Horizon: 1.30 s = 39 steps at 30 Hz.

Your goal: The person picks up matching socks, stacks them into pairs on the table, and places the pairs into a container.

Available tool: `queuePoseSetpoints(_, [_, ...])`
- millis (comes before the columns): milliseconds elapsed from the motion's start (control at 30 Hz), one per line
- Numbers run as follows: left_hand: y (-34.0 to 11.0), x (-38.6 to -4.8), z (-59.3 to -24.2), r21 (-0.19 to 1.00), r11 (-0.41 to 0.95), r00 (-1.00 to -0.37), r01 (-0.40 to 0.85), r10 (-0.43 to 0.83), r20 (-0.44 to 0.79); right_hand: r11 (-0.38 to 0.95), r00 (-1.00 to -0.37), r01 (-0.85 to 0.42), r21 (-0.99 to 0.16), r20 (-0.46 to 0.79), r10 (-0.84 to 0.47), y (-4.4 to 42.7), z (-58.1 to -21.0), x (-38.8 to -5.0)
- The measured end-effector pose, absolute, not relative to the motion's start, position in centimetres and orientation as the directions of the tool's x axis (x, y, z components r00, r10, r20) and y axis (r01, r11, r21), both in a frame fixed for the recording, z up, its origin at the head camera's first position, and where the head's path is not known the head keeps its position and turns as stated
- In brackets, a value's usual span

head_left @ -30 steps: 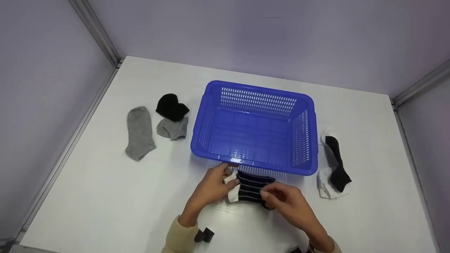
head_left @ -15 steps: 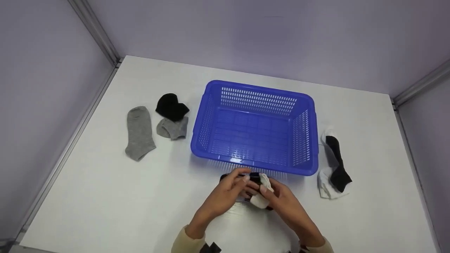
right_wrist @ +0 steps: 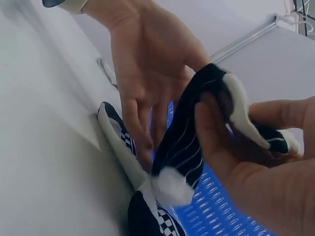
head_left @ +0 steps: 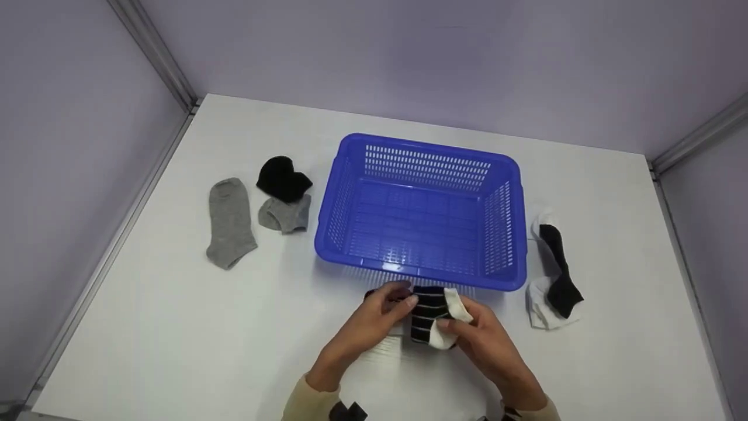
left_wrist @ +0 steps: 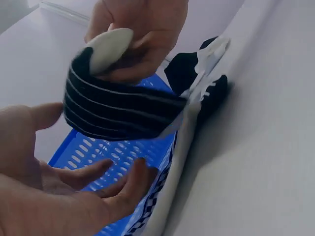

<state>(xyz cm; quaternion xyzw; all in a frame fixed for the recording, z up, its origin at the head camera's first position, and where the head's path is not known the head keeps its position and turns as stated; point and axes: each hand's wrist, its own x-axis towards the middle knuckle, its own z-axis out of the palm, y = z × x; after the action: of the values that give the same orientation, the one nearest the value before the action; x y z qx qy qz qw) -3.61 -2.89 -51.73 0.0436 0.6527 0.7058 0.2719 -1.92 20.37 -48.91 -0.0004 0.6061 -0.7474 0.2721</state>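
Observation:
My right hand (head_left: 491,342) pinches a black sock with thin white stripes and white ends (head_left: 428,313), in front of the basket. In the right wrist view this striped sock (right_wrist: 183,135) hangs bent between thumb and fingers. On the other side my left hand (head_left: 362,324) has its thumb at the sock's edge. Its fingers (left_wrist: 130,189) stay spread apart below, not wrapped round the sock. Under both hands a black-and-white sock with a checkered band (left_wrist: 153,194) lies on the table, mostly hidden in the head view.
A blue plastic basket (head_left: 418,272) stands just beyond my hands. To its left lie a long grey sock (head_left: 229,222), a black sock (head_left: 283,179) and a small grey sock (head_left: 286,215). Black-and-white socks (head_left: 564,297) lie right of it. Walls border the white table (head_left: 175,327).
The striped sock was near the table with its white end at the left hand. It is now turned, white end at the right hand, and spread more openly than half a second ago.

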Motion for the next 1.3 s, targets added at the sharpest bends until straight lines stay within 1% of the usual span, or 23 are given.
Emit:
queuePoseSetpoints(67, [-2.8, -3.5, -51.8, 0.898, -0.106, -0.812, -0.427, 0.483, -0.328, -0.149, -0.852, 0.407, -0.901, -0.316, -0.417, 20.4, -48.9, -2.0])
queuePoseSetpoints(167, [-2.7, -3.5, -51.8, 0.787, -0.258, -0.756, -0.560, 0.547, -0.359, -0.146, -0.857, 0.405, -0.903, -0.318, -0.405, 20.4, -48.9, -2.0])
queuePoseSetpoints(233, [-2.7, -3.5, -51.9, 0.747, -0.307, -0.744, -0.589, 0.568, -0.353, -0.112, -0.865, 0.395, -0.912, -0.328, -0.381, 20.4, -49.0, -2.0])
queuePoseSetpoints(300, [-2.8, -3.7, -52.0, 0.751, -0.318, -0.753, -0.578, 0.563, -0.341, -0.061, -0.875, 0.384, -0.921, -0.342, -0.343, 20.3, -49.2, -2.1])
queuePoseSetpoints(500, [-3.9, -4.1, -52.5, 0.850, -0.236, -0.818, -0.471, 0.478, -0.321, 0.105, -0.901, 0.354, -0.930, -0.369, -0.229, 20.5, -49.3, -2.3])
queuePoseSetpoints(600, [-4.5, -4.3, -52.6, 0.895, -0.143, -0.840, -0.423, 0.430, -0.329, 0.150, -0.906, 0.351, -0.924, -0.376, -0.192, 21.1, -49.4, -2.3])
queuePoseSetpoints(767, [-5.4, -4.5, -52.4, 0.925, -0.007, -0.855, -0.380, 0.383, -0.349, 0.195, -0.902, 0.375, -0.906, -0.405, -0.149, 21.9, -49.4, -2.5])
queuePoseSetpoints(867, [-5.7, -4.7, -52.4, 0.932, -0.013, -0.858, -0.362, 0.395, -0.328, 0.219, -0.901, 0.378, -0.900, -0.412, -0.137, 22.3, -49.4, -2.7])
queuePoseSetpoints(967, [-5.9, -4.8, -52.4, 0.935, -0.061, -0.853, -0.349, 0.435, -0.290, 0.244, -0.900, 0.377, -0.894, -0.416, -0.134, 22.6, -49.4, -2.9])
queuePoseSetpoints(1067, [-6.2, -4.8, -52.6, 0.934, -0.068, -0.847, -0.351, 0.449, -0.285, 0.265, -0.900, 0.361, -0.894, -0.408, -0.152, 22.8, -49.6, -2.9])
queuePoseSetpoints(1167, [-6.4, -4.8, -52.7, 0.939, -0.033, -0.849, -0.341, 0.440, -0.293, 0.293, -0.905, 0.331, -0.897, -0.390, -0.170, 22.9, -50.0, -2.9])
queuePoseSetpoints(1300, [-6.9, -4.8, -52.7, 0.953, 0.069, -0.864, -0.294, 0.407, -0.296, 0.362, -0.918, 0.269, -0.892, -0.351, -0.183, 23.0, -50.4, -3.0])
